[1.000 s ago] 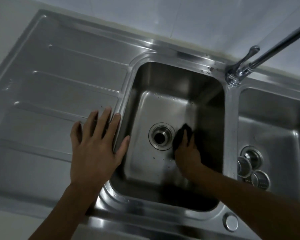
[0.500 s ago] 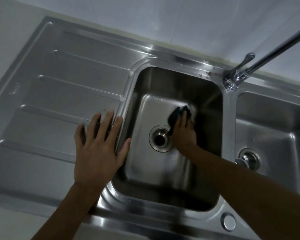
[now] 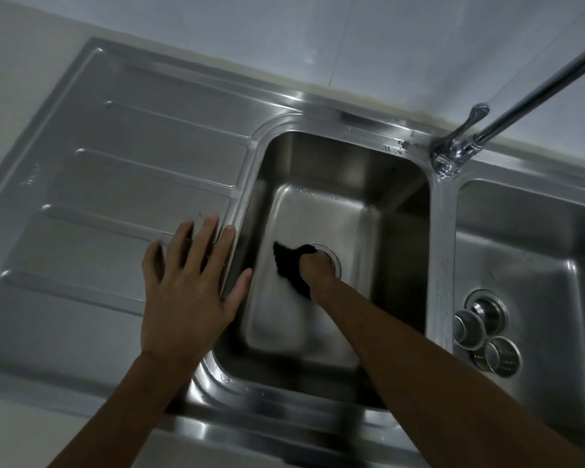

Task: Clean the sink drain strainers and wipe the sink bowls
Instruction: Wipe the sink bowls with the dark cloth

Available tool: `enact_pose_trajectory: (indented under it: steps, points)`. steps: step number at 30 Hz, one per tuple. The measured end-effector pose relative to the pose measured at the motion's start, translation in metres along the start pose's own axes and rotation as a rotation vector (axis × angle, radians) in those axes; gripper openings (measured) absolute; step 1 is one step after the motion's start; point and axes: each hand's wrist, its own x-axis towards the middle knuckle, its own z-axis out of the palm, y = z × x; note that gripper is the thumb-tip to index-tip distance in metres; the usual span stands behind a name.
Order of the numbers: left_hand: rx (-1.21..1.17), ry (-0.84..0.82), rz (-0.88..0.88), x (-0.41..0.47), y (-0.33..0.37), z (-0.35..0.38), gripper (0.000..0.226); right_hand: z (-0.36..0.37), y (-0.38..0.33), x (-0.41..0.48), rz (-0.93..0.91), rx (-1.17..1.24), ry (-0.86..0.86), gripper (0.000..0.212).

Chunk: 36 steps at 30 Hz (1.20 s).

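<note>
A dark cloth (image 3: 289,270) is pressed to the floor of the left sink bowl (image 3: 321,217) by the right hand (image 3: 316,268), closed around it; the drain opening (image 3: 333,263) is largely covered by that hand. The left hand (image 3: 190,288) is laid flat and empty, fingers spread, on the drainboard (image 3: 115,184) left of this bowl, thumb over its rim. Right of the bowl, past the faucet (image 3: 453,153), two strainers (image 3: 468,329) (image 3: 502,356) are seen lying in the right sink bowl (image 3: 537,238) beside its drain (image 3: 488,309).
</note>
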Motion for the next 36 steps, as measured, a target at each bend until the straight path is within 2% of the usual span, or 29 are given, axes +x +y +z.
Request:
enact_pose_trajectory:
  steps: [1,4,6,7,10,13,16,18,20,22,24,27,29,32,36]
  points:
    - [-0.003,0.002,-0.003,0.000,0.000,0.000,0.064,0.000,0.005,-0.002,-0.030,-0.070,0.020,0.023]
    - [0.007,0.000,0.000,0.000,-0.001,0.002,0.065,-0.013,0.035,-0.007,-0.407,-0.730,-0.127,0.016]
    - [-0.005,-0.008,-0.002,0.001,-0.001,0.002,0.067,-0.038,0.035,-0.002,-0.544,-1.147,-0.281,0.034]
    - [-0.004,-0.012,-0.003,0.000,-0.001,0.002,0.068,-0.049,0.028,0.002,-0.587,-1.269,-0.310,0.034]
    - [-0.017,-0.003,-0.007,0.001,-0.002,0.002,0.069,-0.070,0.010,0.007,-0.809,-1.494,-0.146,0.026]
    - [-0.032,0.012,-0.004,-0.002,-0.004,0.006,0.071,-0.079,0.023,0.018,-0.783,-1.272,0.112,0.041]
    - [-0.038,0.046,0.009,-0.001,-0.003,0.009,0.071,-0.092,0.035,0.033,-0.597,-1.228,0.274,0.065]
    - [-0.040,0.072,0.012,-0.002,-0.005,0.012,0.070,-0.088,0.035,0.043,-0.575,-1.234,0.274,0.076]
    - [-0.026,0.087,0.015,-0.004,-0.009,0.017,0.072,-0.080,0.031,0.052,-0.676,-1.239,0.248,0.083]
    - [-0.011,0.094,0.024,-0.003,-0.011,0.021,0.072,-0.079,0.026,0.062,-0.748,-1.261,0.238,0.080]
    - [-0.023,0.086,0.020,-0.001,-0.011,0.020,0.072,-0.080,0.031,0.066,-0.634,-1.173,0.279,0.075]
    - [-0.041,0.067,-0.001,-0.001,-0.006,0.015,0.070,-0.068,0.050,0.054,-0.316,-0.958,0.366,0.074]
    - [-0.051,0.052,-0.013,-0.002,-0.005,0.011,0.070,-0.057,0.048,0.046,-0.241,-0.860,0.360,0.075]
    - [-0.049,0.029,-0.024,-0.002,-0.003,0.007,0.071,-0.039,0.012,0.050,-0.266,-0.731,0.347,0.074]
    - [-0.055,0.015,-0.026,-0.001,-0.003,0.008,0.070,0.007,-0.029,0.048,-0.508,-0.729,0.307,0.086]
